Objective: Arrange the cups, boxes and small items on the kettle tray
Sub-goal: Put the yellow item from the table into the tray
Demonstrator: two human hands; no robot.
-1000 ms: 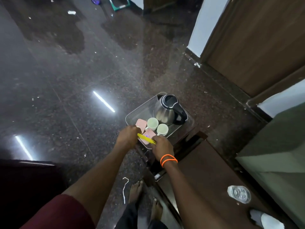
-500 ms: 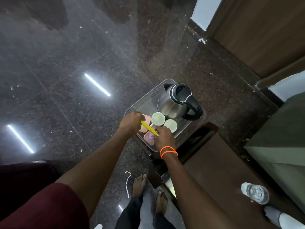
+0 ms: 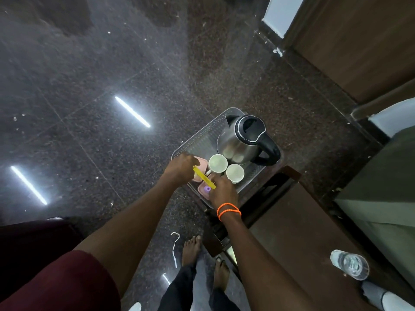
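A clear textured kettle tray (image 3: 197,138) stands on a dark low stand. A steel kettle (image 3: 242,140) with a black handle fills its far right. Two white cups (image 3: 217,163) (image 3: 235,173) stand side by side in front of the kettle. Two pink boxes lie at the tray's near left: one (image 3: 202,163) partly under my left hand, the other (image 3: 203,189) holding a small purple item (image 3: 207,188). My left hand (image 3: 182,168) and right hand (image 3: 222,193) each pinch one end of a thin yellow strip (image 3: 204,178) above the boxes.
A dark wooden table (image 3: 303,243) lies to the right with a plastic water bottle (image 3: 349,264) on it. Polished granite floor spreads to the left and beyond. My bare feet (image 3: 205,257) stand below the tray. A wooden door (image 3: 359,41) rises at the upper right.
The view has shifted so the tray appears lower and further right. Both hands stay on the yellow strip; the purple item in the near pink box shows more.
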